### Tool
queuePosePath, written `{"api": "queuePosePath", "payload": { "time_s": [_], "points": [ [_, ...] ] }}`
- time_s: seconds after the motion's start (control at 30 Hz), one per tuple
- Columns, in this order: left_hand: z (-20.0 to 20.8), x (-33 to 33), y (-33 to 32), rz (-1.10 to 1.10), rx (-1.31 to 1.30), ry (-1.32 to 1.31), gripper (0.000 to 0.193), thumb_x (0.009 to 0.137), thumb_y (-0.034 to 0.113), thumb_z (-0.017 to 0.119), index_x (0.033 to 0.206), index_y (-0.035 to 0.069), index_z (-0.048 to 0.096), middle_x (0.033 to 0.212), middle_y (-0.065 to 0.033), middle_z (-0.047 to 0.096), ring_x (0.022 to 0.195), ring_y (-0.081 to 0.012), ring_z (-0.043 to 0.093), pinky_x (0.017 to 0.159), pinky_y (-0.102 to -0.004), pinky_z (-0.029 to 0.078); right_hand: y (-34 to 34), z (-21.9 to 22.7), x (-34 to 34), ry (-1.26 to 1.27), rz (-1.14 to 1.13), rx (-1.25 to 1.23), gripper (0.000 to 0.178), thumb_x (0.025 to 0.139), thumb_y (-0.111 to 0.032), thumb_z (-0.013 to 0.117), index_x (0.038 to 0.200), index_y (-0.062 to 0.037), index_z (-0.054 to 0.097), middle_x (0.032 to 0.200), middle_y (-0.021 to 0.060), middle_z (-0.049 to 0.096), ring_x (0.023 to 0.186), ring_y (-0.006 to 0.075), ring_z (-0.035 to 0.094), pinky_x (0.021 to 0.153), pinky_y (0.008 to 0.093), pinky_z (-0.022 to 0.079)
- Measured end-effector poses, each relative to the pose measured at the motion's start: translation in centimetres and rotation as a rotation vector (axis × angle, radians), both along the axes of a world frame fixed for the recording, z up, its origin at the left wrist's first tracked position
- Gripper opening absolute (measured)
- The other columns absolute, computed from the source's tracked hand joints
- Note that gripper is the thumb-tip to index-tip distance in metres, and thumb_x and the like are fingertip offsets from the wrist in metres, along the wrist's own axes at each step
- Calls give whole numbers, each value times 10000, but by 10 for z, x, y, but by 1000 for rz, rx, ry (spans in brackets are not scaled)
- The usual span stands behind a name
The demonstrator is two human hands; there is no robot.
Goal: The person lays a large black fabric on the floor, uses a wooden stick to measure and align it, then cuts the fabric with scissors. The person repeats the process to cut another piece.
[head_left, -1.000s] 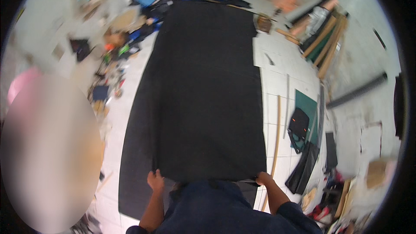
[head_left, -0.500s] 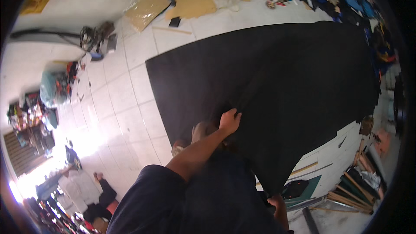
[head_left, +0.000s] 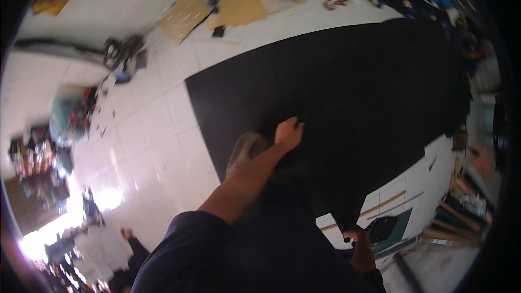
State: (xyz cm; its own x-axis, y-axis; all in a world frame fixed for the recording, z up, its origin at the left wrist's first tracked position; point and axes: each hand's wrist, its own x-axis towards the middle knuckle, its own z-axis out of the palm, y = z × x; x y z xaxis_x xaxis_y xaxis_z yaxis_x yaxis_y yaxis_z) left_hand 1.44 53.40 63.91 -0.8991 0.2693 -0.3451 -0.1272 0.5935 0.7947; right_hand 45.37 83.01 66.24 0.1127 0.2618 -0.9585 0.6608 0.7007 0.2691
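Observation:
A large black sheet of material (head_left: 369,87) lies spread over the white tiled floor, its near part drawn up toward me. My left hand (head_left: 288,133) is closed on a fold of it near the middle, fingers curled. Lower right, my right hand (head_left: 357,234) grips the gathered near edge, which narrows to a point there. Between the hands the sheet hangs in a slanting stretch. Beside my left forearm, a brownish rounded shape (head_left: 245,153), perhaps my own foot or leg, shows on the sheet, blurred.
Tan card pieces (head_left: 240,6) and scraps line the far wall. A green mat (head_left: 402,227) with a black item on it and wooden strips (head_left: 392,202) lie right of my right hand. Rolls (head_left: 456,222) are stacked beyond. Another person (head_left: 103,252) is at lower left.
Both hands have moved a little farther from me, the right one also rightward, and both stay closed on the black sheet. The sheet's near edge has shifted with them.

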Motion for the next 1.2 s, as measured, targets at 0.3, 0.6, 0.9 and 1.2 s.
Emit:
{"api": "queuePosePath", "payload": {
  "time_s": [0.3, 0.6, 0.9, 1.2],
  "points": [
    [25, -44, -54, -118, 27, 93, 305, 926, 244, 651, 810, -24, 562, 707, -190, 609, 678, -324, 626, 681, -426, 507, -189, -40, 26, 215, -213, 249, 401, 789, -232, 648, 1158, -89, 716, 1247, 183, 672, 1194, 322, 635, 972, 463, 511],
    [23, -72, -180, -173, 236, 10, 367, 948, 183, 654, 695, -5, 467, 613, -88, 550, 528, -158, 556, 485, -347, 472, -400, -23, -29, 346, -480, 765, 275, 891, -199, 609, 1140, -106, 679, 1205, 131, 657, 1136, 321, 643, 957, 501, 468],
    [22, -41, -286, -291, 147, 44, 315, 952, 177, 636, 723, 10, 497, 586, -59, 495, 500, -157, 507, 466, -345, 428, -447, 51, -12, 190, -511, 763, 270, 852, -233, 672, 1099, -131, 713, 1174, 81, 697, 1130, 271, 657, 969, 506, 437],
    [47, 34, -376, -310, 185, 62, 278, 951, 171, 624, 809, -53, 541, 710, -123, 584, 578, -202, 533, 516, -405, 435, -494, 51, 69, 4, -529, 403, 425, 827, -320, 666, 1220, -162, 703, 1296, 55, 675, 1206, 252, 639, 1030, 520, 406]
  ]
}}
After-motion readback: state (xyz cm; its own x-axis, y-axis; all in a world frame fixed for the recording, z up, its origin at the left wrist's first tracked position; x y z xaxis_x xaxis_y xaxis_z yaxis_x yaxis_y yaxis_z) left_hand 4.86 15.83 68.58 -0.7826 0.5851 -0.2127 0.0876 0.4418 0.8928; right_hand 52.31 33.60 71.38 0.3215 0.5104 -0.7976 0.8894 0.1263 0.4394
